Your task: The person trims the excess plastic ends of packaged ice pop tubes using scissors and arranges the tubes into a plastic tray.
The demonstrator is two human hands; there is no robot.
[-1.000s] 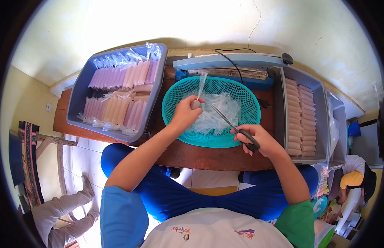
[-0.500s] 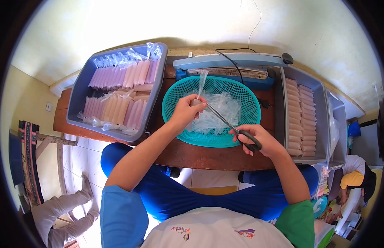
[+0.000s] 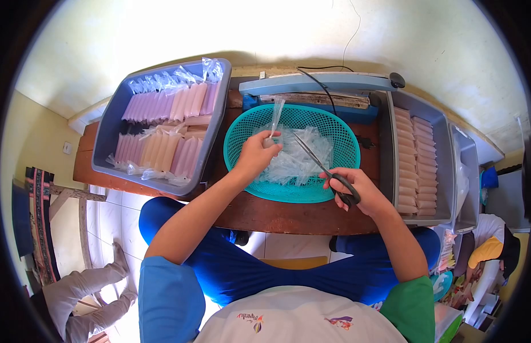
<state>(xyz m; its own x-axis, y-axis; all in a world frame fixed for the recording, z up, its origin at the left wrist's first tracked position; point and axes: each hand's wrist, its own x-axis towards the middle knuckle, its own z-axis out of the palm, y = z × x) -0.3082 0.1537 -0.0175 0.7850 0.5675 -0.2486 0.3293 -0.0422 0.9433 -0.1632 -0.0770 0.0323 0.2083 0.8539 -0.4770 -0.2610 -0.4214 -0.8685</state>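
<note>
Over the teal basket [image 3: 302, 197], working with both bare hands. Pinching a clear plastic packet [image 3: 277, 114] between thumb and fingers of the left hand [image 3: 257, 155], and holding it above the basket's left part with the loose end pointing up, mostly hiding the rest within the grasp. Gripping black-handled scissors [image 3: 311, 153] in the right hand [image 3: 360, 191], with fingers wrapped about the handles; being unable to tell which are passing through the loops.

Compared with half a second ago, now holding the blades apart from the packet, rather than against the left fingertips. Judging from the tall loose end, leaving the plastic uncut above the pinch and making no cutting contact at this instant.

Working above clear plastic pieces [image 3: 288, 168] lying heaped inside the basket. Sitting between a left grey tub [image 3: 217, 120] and a right grey tub [image 3: 442, 166], both containing filled tubes, and facing a blue lever-armed machine [image 3: 317, 85].
</note>
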